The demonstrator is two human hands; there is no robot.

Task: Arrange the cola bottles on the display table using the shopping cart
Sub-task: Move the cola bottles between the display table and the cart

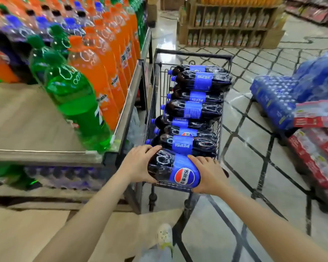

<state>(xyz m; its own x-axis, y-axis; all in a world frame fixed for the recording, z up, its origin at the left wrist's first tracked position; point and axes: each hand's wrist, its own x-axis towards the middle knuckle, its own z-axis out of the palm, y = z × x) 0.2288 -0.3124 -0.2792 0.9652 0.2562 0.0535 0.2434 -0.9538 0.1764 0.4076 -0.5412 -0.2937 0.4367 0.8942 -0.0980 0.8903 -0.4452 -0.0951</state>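
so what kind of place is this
Almost certainly a supermarket: a display table lined with orange soda bottles, a shopping cart piled with cola bottles, and shrink-wrapped drink packs on the floor.

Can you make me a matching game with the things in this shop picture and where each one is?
Things:
1. big dark cola bottle with blue label
2. tall green plastic soda bottle
3. black wire shopping cart
4. blue shrink-wrapped bottle packs

Places:
A. stacked on the floor at the right
B. held sideways between left hand and right hand
C. standing on the wooden display table, near its corner
D. parked beside the table, full of lying cola bottles

Pairs: 1-B, 2-C, 3-D, 4-A
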